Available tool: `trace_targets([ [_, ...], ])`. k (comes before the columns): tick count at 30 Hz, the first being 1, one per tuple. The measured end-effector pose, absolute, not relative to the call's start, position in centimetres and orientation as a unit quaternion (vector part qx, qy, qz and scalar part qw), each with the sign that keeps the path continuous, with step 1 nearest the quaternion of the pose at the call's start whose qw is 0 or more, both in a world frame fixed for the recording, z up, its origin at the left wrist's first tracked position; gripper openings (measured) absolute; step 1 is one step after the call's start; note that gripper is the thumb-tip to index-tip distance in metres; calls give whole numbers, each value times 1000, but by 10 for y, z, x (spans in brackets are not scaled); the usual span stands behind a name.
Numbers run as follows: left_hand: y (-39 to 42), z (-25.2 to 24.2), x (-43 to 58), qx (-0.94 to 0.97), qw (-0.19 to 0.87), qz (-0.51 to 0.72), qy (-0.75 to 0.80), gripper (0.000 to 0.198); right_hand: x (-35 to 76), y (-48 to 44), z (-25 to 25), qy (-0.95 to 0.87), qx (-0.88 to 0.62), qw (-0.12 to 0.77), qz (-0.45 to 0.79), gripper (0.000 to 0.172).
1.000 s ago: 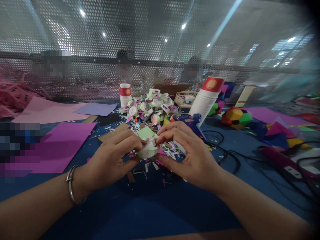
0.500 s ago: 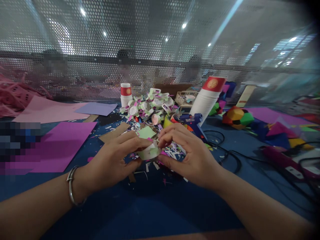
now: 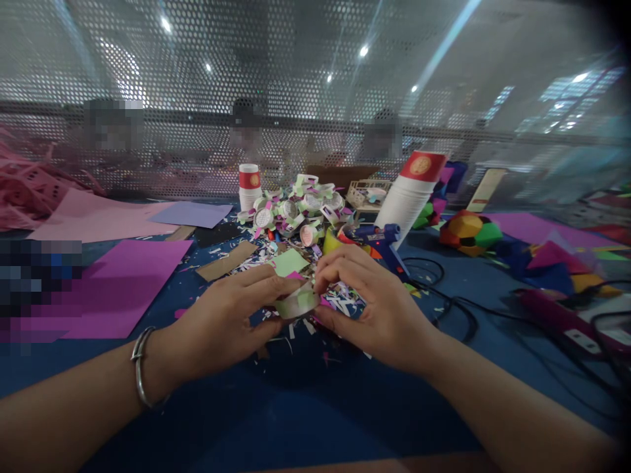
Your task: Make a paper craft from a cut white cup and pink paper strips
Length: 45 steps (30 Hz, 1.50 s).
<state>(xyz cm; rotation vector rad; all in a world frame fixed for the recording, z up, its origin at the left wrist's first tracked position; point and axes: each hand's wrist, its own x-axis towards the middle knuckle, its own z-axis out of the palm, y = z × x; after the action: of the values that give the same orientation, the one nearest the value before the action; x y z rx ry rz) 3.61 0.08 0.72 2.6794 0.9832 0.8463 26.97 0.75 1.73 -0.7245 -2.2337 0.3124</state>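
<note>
A small pale green and white paper ring (image 3: 298,302) is held above the blue table, between both hands. My left hand (image 3: 231,312) grips its left side, fingers on top and thumb below. My right hand (image 3: 367,302) closes on its right edge with bent fingers and thumb. Just behind the ring lie a light green paper piece (image 3: 290,262) and many paper scraps (image 3: 340,299). Farther back rises a heap of similar paper rings (image 3: 296,207). A blue glue gun (image 3: 377,233) rests behind my right hand.
Stacked paper cups stand at the back left (image 3: 250,187) and lean at the back right (image 3: 411,190). Magenta paper (image 3: 128,289) lies left. Black cables (image 3: 463,309), a power strip (image 3: 566,322) and a colourful paper ball (image 3: 468,231) are right. Brown cardboard (image 3: 227,261) lies behind my left hand.
The paper ring and my hands have shifted very slightly to the right. Both hands keep nearly the same hold.
</note>
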Motion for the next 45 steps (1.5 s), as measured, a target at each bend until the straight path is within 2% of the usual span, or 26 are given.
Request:
trace_targets([
  [5,-1,4,37,892,76,290,338,37,269,7,19,-876,-282,370,127,11],
  [11,-6,2,40,859,187,322,352,39,269,7,19,-876,-284,367,131,11],
  [19,-2,6,39,880,141,316,325,28,269,9,18,-878,-295,347,146,14],
  [27,0,6,37,890,147,299,311,31,269,9,17,-883,-299,325,163,16],
  [41,2,5,35,869,238,277,333,40,270,9,12,-886,-316,293,170,13],
  [45,2,7,36,863,276,267,328,34,269,9,12,-893,-306,285,168,14],
])
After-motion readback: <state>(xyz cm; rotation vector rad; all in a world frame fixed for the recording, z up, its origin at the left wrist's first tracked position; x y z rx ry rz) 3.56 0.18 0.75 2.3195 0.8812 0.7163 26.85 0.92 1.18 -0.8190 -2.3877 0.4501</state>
